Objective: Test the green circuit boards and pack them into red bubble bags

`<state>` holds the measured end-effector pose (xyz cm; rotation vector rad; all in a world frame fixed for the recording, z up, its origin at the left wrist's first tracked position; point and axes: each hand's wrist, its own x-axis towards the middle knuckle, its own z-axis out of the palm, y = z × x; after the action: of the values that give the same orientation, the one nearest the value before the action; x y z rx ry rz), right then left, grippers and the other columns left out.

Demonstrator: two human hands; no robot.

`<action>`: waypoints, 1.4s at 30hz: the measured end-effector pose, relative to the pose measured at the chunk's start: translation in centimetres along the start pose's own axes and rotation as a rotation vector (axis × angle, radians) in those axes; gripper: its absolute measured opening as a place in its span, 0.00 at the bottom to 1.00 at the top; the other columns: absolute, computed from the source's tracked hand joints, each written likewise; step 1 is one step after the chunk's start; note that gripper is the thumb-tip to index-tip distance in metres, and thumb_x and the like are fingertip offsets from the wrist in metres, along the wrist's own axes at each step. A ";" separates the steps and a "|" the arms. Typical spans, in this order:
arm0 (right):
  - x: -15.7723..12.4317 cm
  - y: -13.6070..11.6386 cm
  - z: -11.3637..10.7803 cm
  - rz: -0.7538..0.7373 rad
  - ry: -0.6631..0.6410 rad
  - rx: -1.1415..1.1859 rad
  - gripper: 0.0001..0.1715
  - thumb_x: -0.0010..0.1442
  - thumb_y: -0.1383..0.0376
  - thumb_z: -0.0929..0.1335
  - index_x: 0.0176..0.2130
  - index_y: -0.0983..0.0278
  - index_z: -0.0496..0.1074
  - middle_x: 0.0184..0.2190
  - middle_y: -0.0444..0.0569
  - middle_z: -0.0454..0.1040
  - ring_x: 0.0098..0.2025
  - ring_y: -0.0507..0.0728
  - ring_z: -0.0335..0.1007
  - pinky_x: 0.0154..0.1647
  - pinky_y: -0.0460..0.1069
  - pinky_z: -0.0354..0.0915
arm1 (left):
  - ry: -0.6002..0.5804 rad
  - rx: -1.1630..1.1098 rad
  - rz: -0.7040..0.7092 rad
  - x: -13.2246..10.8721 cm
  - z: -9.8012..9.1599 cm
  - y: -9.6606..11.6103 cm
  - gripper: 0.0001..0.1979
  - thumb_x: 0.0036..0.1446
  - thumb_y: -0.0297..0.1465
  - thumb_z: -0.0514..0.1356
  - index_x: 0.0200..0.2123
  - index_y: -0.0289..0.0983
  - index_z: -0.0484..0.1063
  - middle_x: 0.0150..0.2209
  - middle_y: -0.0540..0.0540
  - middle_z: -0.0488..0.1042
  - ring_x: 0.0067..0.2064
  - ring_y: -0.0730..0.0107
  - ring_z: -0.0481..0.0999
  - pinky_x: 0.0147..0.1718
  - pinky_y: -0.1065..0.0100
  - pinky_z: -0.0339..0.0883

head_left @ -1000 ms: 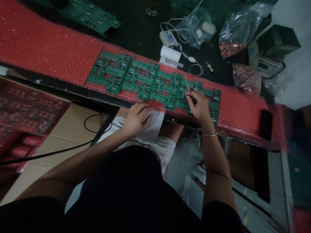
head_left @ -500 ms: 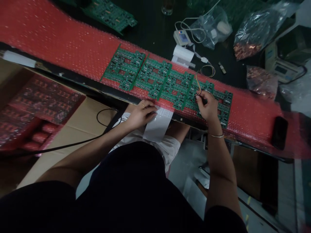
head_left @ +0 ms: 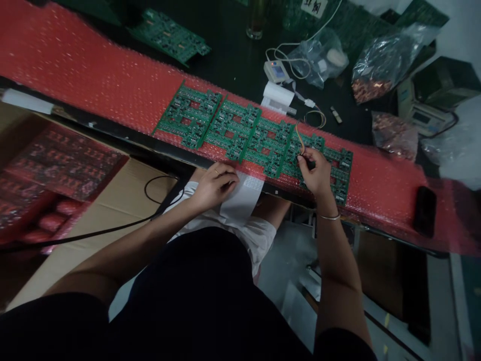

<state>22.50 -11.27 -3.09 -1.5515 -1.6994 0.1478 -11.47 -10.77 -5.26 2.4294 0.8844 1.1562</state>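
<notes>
Several green circuit boards (head_left: 229, 125) lie in a row on red bubble wrap (head_left: 124, 75). My right hand (head_left: 315, 169) is pinched on the end of a thin cable (head_left: 299, 136), over the boards at the right part of the row. That cable runs back to a small white device (head_left: 276, 71) with a lit screen. At the table's front edge rests my left hand (head_left: 217, 185), fingers bent and together, beside a white paper sheet (head_left: 244, 198) hanging over the edge. Whether its fingers hold the sheet is not clear.
More boards (head_left: 173, 37) lie at the back left. Bags of copper-coloured parts (head_left: 370, 90), a glass (head_left: 254, 31) and a scale-like device (head_left: 424, 118) stand behind. A black phone (head_left: 424, 210) lies at the right. Left below is a cardboard box (head_left: 124, 195) with red-wrapped packs.
The whole view has shifted slightly. My right hand keeps its pinch on the cable at nearly the same place over the boards. My left hand stays by the paper sheet.
</notes>
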 end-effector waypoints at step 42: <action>0.6 1.2 0.3 0.181 0.203 0.196 0.10 0.64 0.56 0.68 0.42 0.58 0.74 0.41 0.48 0.82 0.45 0.58 0.80 0.53 0.57 0.74 | -0.729 -0.103 0.144 24.1 14.3 -2.8 0.07 0.43 0.21 0.62 0.22 0.39 0.77 0.23 0.49 0.72 0.32 0.63 0.73 0.42 0.60 0.69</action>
<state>23.30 -10.36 -3.72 -1.5161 -1.3458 0.2344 10.20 6.75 -1.47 2.5532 0.4115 0.2699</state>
